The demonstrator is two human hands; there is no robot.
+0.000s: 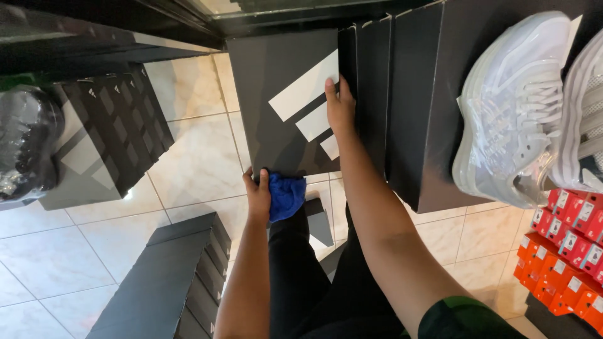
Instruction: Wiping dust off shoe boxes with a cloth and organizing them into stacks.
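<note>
A black shoebox [276, 75] with white slanted stripes on its lid stands in front of me. My right hand [340, 108] lies flat on the lid's right edge, fingers together beside the stripes. My left hand [258, 194] grips a blue cloth [286, 196] against the box's near edge. More black boxes [402, 94] stand upright in a row just right of it.
White plastic-wrapped sneakers [515, 107] rest on a black box at right. Red boxes [565, 251] pile at lower right. Black boxes stack at lower left [163, 282] and at left [107, 132]. A wrapped dark shoe [25, 144] sits at far left. The floor is cream tile [195, 157].
</note>
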